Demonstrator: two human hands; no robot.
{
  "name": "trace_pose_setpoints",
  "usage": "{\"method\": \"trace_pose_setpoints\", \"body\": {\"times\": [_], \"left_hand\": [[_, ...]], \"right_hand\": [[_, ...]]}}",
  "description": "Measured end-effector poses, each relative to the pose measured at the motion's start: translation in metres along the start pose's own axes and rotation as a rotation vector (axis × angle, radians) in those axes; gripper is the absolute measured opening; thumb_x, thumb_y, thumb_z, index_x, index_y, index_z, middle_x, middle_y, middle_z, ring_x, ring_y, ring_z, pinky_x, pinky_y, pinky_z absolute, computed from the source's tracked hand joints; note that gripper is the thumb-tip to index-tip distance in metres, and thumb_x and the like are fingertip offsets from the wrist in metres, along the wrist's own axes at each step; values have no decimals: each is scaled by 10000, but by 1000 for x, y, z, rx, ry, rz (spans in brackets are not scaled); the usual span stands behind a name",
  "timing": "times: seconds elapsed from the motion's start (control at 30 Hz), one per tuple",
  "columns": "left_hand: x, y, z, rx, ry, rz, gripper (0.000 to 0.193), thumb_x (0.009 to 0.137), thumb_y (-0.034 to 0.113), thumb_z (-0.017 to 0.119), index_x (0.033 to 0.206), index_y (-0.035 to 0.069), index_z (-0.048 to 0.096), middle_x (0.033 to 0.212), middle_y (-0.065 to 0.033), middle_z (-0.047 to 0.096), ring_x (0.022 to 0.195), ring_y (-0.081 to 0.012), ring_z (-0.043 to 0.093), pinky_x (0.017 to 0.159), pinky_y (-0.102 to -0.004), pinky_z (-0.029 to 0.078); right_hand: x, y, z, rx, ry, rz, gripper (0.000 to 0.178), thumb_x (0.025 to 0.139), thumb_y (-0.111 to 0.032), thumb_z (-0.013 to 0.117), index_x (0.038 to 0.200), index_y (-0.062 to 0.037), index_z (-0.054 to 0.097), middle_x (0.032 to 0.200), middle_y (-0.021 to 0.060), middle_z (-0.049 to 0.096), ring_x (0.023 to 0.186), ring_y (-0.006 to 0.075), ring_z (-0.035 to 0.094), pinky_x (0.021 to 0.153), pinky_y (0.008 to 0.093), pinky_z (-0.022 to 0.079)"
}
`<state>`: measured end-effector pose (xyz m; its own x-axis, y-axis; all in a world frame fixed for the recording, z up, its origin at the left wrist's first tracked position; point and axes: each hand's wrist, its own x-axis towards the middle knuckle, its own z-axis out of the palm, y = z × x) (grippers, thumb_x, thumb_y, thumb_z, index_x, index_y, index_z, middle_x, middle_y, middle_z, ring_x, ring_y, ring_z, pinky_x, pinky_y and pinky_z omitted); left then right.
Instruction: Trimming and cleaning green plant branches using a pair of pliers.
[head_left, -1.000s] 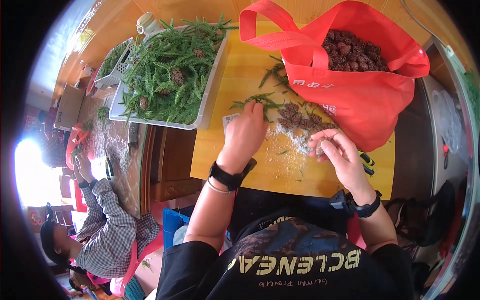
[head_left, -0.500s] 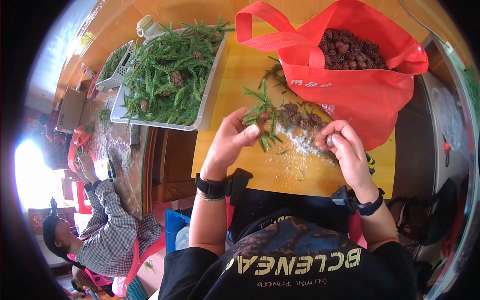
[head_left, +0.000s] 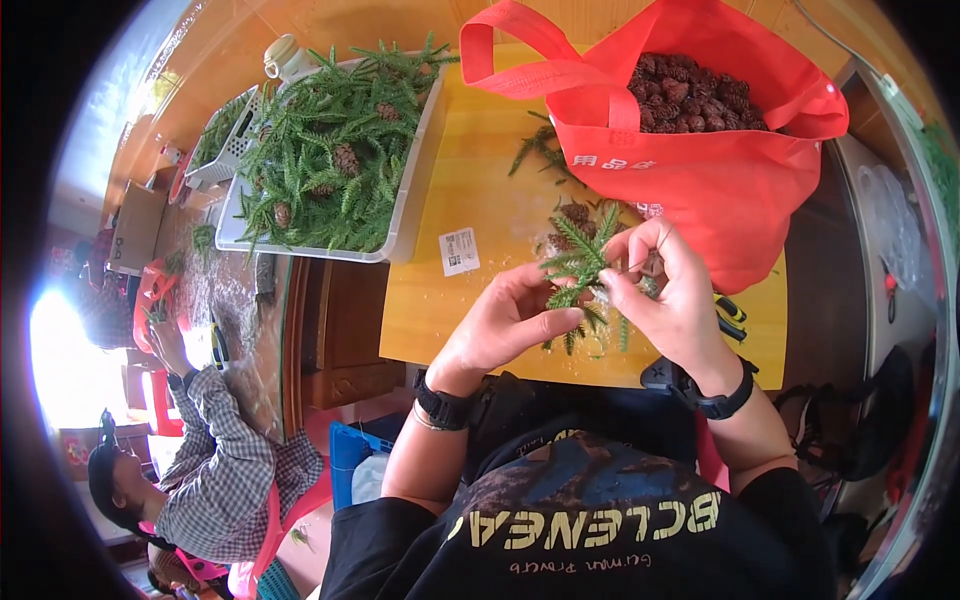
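Note:
A green artificial pine sprig (head_left: 585, 255) is pinched between the thumb and fingers of my left hand (head_left: 505, 325), over the near part of the yellow table (head_left: 430, 320). My right hand (head_left: 665, 295) meets it from the other side. Its thumb and forefinger are pressed together against the sprig's middle; whatever lies between them is too small to make out. Beyond the sprig, small brown pine cones (head_left: 575, 215) lie on the tabletop, partly covered by the sprig and my right hand. White crumbs are scattered under my hands.
A red bag (head_left: 690, 200) full of pine cones stands at the back right. At the back left is a white tray (head_left: 405, 225) heaped with sprigs and cones. A printed label (head_left: 459, 252) and yellow-black pliers (head_left: 732, 315) lie nearby. A person (head_left: 215, 450) works at another table, left.
My right hand has moved left and my left hand a little right and nearer, so both now meet at the sprig. The white label has come into sight where my left hand was.

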<state>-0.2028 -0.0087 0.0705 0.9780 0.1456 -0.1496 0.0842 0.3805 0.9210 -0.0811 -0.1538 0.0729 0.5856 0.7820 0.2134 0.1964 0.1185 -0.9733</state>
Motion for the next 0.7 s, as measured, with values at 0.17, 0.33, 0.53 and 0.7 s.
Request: {"method": "trace_pose_setpoints", "body": {"times": [0.17,0.33,0.53,0.7], "left_hand": [[-2,-10,-8,36,-39,42,281,765,44,634,1035,39,556,931,-17,607,877,-91,560,753,-214,431],[1,-13,-2,57,-49,79,221,776,20,625,990,22,566,908,-6,584,783,-57,529,682,-203,428],[1,-13,2,506,64,262,234,708,-27,647,934,4,596,862,-1,542,665,-41,486,568,-175,387],[3,-12,8,641,138,401,202,672,-28,675,849,-7,581,836,-42,535,537,-70,462,470,-203,370]], "right_hand": [[-3,1,-1,169,-2,-7,281,771,56,589,825,-89,354,918,52,530,745,26,442,663,177,385],[-4,0,0,179,6,-27,278,778,49,592,823,-87,354,917,47,525,750,25,443,673,176,384],[-6,-2,-2,106,36,-36,283,789,17,619,840,-81,359,902,41,516,742,25,456,674,172,392],[-5,3,0,353,107,-9,245,826,31,575,890,-76,365,922,64,534,767,43,491,704,177,419]]}}
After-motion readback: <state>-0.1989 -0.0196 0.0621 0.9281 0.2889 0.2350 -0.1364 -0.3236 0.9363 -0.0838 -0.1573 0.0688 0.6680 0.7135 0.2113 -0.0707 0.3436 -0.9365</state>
